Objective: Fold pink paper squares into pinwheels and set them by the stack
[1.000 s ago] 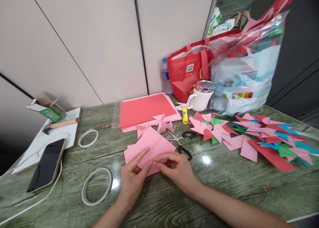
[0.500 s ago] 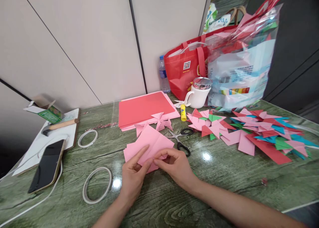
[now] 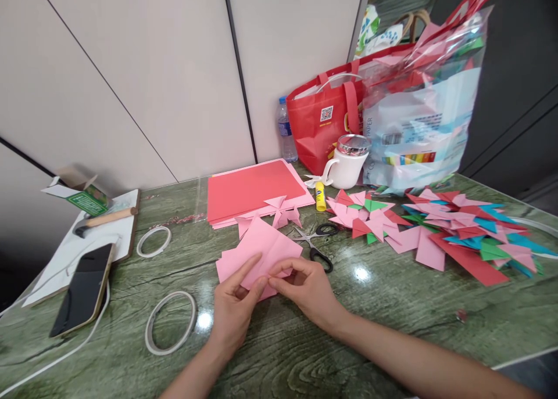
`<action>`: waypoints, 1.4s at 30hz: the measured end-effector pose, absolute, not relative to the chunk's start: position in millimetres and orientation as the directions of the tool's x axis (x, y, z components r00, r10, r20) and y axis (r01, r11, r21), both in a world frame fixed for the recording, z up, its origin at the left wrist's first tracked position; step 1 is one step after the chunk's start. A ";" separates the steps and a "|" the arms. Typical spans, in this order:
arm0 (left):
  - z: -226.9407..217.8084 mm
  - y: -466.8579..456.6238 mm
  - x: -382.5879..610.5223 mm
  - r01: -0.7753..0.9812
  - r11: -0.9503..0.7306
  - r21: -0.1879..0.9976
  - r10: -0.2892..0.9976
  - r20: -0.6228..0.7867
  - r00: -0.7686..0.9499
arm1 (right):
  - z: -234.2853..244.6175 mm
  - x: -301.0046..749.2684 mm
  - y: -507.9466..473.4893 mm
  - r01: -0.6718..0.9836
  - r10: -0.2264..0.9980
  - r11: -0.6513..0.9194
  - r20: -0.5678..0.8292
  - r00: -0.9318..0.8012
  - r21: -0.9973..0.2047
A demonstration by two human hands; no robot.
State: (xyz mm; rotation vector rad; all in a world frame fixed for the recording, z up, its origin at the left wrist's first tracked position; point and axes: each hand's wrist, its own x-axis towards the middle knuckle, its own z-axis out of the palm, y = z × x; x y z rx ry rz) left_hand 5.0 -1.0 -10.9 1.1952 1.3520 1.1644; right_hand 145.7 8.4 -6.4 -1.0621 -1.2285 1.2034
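Both hands grip a pink sheet of paper (image 3: 268,242) with a crease showing across it. My left hand (image 3: 235,303) pinches its lower edge, the index finger lying along the face and the thumb at the near corner. Thumb and fingertips of my right hand (image 3: 309,288) are closed on the same near corner, touching the left thumb. More pink paper (image 3: 226,264) lies beneath on the table. Folded pink pieces (image 3: 283,213) sit just behind it. To the right of the held sheet lie black-handled scissors (image 3: 320,245), blades spread.
Behind are a stack of red and pink paper (image 3: 257,187), a glue stick (image 3: 320,197) and a white mug (image 3: 347,165). Folded paper pieces (image 3: 462,225) are heaped at right. Tape rolls (image 3: 171,322), a phone (image 3: 82,291) and a hammer (image 3: 107,220) lie left. A red bag (image 3: 311,135) stands behind.
Almost nothing differs. The right corner of the held pink sheet has shifted very slightly to the left; both hands keep the same pinch.
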 end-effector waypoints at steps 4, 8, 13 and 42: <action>-9.1 -1.5 5.2 0.090 0.074 0.993 0.996 -0.068 -0.063 | -7.5 145.5 8.1 -0.089 0.994 0.098 0.102 -0.043 -0.991; -4.6 -2.0 6.7 0.070 0.101 0.992 0.993 -0.097 -0.059 | -9.0 145.4 8.4 -0.106 0.994 0.101 0.105 -0.038 -0.989; -6.0 -0.8 6.7 0.055 0.077 0.996 0.994 -0.072 -0.077 | -8.7 145.1 8.7 -0.091 0.994 0.106 0.109 -0.029 -0.990; -5.7 -4.1 6.0 0.275 0.049 0.960 0.996 -0.027 -0.083 | -2.6 146.1 9.9 -0.136 0.999 -0.022 -0.017 -0.036 -0.991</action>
